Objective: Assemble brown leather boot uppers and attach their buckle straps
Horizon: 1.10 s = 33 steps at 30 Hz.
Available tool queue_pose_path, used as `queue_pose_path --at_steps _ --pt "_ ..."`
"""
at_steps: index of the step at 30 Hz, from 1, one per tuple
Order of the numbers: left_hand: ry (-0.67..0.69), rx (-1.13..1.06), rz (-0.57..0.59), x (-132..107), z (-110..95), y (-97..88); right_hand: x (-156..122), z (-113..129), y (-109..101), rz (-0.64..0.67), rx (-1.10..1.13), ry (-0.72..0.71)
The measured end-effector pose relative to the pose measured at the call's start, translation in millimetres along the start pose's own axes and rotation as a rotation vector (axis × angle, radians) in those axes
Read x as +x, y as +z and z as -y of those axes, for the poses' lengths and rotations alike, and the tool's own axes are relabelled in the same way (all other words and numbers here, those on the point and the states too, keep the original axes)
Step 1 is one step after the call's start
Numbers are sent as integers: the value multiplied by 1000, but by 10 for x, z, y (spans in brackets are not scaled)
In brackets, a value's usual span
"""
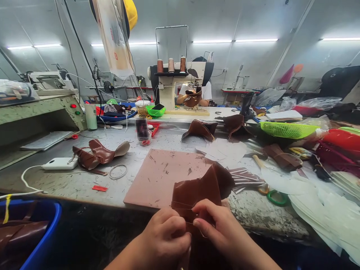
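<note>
A brown leather boot upper [197, 189] lies over the near edge of a pink board [157, 172], its lower part hanging toward me. My left hand [168, 234] is closed at the upper's near edge, fingers curled in. Below that fist a thin pale strip shows, too small to name. My right hand [218, 227] pinches the same edge between thumb and fingers, just right of the left hand. A thin line, perhaps a cord or seam, crosses the leather between the hands. What lies inside the fingers is mostly hidden.
Another brown upper [98, 153] lies left beside a white box [60, 163]. A blue tub [53, 225] holds leather at lower left. Scissors [277, 197] and white sheets [317, 213] lie right. Behind stand a sewing machine [165, 90] and a seated person [206, 92].
</note>
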<state>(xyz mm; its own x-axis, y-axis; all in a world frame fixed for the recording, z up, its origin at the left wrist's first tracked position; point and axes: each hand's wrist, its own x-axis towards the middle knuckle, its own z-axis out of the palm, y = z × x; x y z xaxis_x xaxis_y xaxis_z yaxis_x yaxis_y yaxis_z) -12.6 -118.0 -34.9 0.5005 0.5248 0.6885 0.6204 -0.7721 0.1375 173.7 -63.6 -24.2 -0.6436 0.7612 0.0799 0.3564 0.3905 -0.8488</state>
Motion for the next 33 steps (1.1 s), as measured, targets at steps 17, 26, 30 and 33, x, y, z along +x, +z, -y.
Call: queue_pose_path --at_steps 17,26,30,33 --pt "-702 -423 310 -91 -107 -44 15 -84 244 -233 -193 -226" --pt "-916 -320 360 -78 -160 37 8 -23 196 -3 511 138" --pt "-811 -253 313 -100 -170 58 13 -18 173 -22 430 139" --pt "-763 -163 278 -87 -190 76 -2 -13 175 11 327 76"
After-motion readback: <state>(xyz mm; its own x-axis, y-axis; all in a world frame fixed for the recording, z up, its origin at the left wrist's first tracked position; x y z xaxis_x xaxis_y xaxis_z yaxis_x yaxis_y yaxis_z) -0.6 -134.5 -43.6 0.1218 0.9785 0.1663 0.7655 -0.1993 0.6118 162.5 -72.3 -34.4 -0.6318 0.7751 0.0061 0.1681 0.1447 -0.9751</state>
